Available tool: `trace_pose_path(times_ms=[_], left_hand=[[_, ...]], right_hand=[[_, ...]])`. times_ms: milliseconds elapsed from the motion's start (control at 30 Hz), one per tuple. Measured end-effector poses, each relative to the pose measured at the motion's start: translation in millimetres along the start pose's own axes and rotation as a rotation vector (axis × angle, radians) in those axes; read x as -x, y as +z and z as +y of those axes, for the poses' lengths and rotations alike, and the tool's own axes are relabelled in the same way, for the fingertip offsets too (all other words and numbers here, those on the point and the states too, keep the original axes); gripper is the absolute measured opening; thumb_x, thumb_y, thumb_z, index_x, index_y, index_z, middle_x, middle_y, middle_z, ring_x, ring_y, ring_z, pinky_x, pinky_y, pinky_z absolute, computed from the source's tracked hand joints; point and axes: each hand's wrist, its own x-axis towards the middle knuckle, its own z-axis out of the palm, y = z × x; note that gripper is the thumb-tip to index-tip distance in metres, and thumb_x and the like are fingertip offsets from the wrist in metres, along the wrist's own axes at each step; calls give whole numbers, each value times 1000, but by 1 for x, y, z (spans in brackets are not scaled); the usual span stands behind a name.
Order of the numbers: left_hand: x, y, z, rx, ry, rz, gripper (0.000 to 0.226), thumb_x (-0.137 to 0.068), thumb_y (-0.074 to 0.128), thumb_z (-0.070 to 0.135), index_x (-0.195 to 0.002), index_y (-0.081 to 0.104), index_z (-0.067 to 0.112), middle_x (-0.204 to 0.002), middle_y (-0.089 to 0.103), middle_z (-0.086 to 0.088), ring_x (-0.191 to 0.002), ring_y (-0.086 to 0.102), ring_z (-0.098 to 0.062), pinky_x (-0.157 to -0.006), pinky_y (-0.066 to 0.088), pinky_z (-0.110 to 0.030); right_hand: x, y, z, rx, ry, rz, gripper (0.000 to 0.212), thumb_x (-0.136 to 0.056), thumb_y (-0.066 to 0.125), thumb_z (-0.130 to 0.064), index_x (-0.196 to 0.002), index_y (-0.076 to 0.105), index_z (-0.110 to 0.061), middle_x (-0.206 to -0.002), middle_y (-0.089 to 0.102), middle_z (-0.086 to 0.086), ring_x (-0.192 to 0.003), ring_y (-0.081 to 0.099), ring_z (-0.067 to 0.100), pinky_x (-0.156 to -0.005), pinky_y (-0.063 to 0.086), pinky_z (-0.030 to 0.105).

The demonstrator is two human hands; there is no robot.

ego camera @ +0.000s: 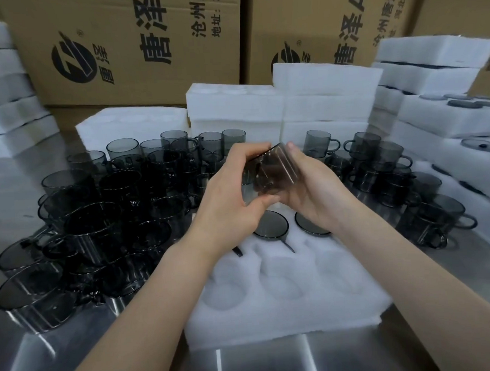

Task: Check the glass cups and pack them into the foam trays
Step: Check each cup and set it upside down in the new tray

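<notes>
I hold one smoky glass cup [271,175] between my left hand [232,191] and my right hand [315,187]. The fingers [245,154] of each hand are wrapped round it, with the thumbs pressing its wall. It's tipped well off upright and hangs in the air directly above the far row of the foam tray [287,319]. Motion blur keeps me from telling which end is the mouth. I judge this as the checking step.

The move to come is straight down and a little toward me. The cup has to be turned upright first, and neither hand is nearer.

Two packed cups [270,225] sit in the tray's far row just under my hands. The near pockets [283,279] hold nothing, and my left wrist hides the far left pocket.

Loose cups [98,221] crowd the table [261,360] on my left, with more [379,164] on my right. Stacked foam trays [327,101] stand beyond.
</notes>
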Motion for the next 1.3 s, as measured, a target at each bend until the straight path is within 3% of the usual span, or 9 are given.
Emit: trace_pose_path(times_ms=[133, 267, 367, 533, 667, 800, 933, 1000, 1300], left_hand=[[-1, -1, -2, -42, -13, 31, 69, -74, 70, -7, -124, 44, 32, -125, 57, 6, -123, 51, -10, -91, 43, -12], [-2, 1, -2, -160, -10, -24, 76, -73, 82, 11, -138, 45, 24, -128, 52, 11, -124, 46, -11, -96, 30, -3], [-3, 1, 0, -147, -2, -6, 69, -76, 81, 15, -137, 50, 23, -127, 57, 12, -123, 50, -9, -103, 36, -14], [0, 0, -1, -107, 66, -35, 68, -74, 78, 2, -133, 51, 18, -128, 56, 13, -122, 50, 1, -100, 36, -10], [-1, -1, -3, -55, 98, -56, 71, -72, 75, -3, -127, 47, 31, -143, 46, 10, -136, 39, 0, -111, 33, -19], [0, 0, 0, -31, 101, -48, 78, -72, 69, -11, -119, 41, 44, -148, 42, 9, -144, 26, -3, -114, 27, -19], [0, 0, 5, -38, 35, -67, 78, -71, 65, -5, -124, 36, 46, -145, 44, 18, -147, 20, -4, -119, 23, -49], [-1, 0, 6, -59, 10, -88, 82, -72, 71, 4, -137, 35, 37, -141, 42, 24, -146, 22, -5, -118, 22, -51], [-2, 2, -2, -180, -1, -79, 86, -77, 80, 14, -149, 33, 21, -151, 31, 15, -144, 24, -2, -115, 19, -13]], right_hand=[[2, -1, 0, -39, 101, -208, 60, -91, 43, -52, -129, 54, -7, -117, 65, 22, -100, 66, 36, -85, 55, 42], [1, 1, 1, 52, 46, -47, 51, -85, 51, -46, -112, 65, -5, -107, 70, 21, -95, 69, 36, -74, 60, 40], [0, 0, 2, 61, 38, 23, 49, -91, 49, -43, -113, 64, -2, -112, 69, 23, -98, 68, 36, -70, 59, 39], [-1, -3, -1, 9, 37, 48, 39, -94, 50, -35, -108, 64, -1, -98, 71, 21, -78, 71, 30, -52, 56, 33], [-2, -6, -1, 1, 41, 26, 39, -95, 51, -32, -111, 63, 2, -104, 68, 25, -83, 70, 32, -61, 58, 37], [-1, -7, -1, -151, 144, -199, 50, -95, 48, -40, -132, 55, -8, -129, 60, 20, -112, 61, 34, -81, 58, 38], [0, -8, -1, -180, 201, -296, 49, -92, 48, -45, -128, 58, -14, -127, 62, 18, -106, 66, 33, -77, 59, 37], [0, -11, 0, -157, 167, -266, 45, -89, 52, -42, -122, 63, -13, -124, 64, 17, -108, 65, 35, -83, 58, 42], [-5, -18, 2, -56, -2, -298, 40, -73, 79, -38, -108, 74, -21, -110, 71, 6, -104, 67, 27, -95, 49, 50]])
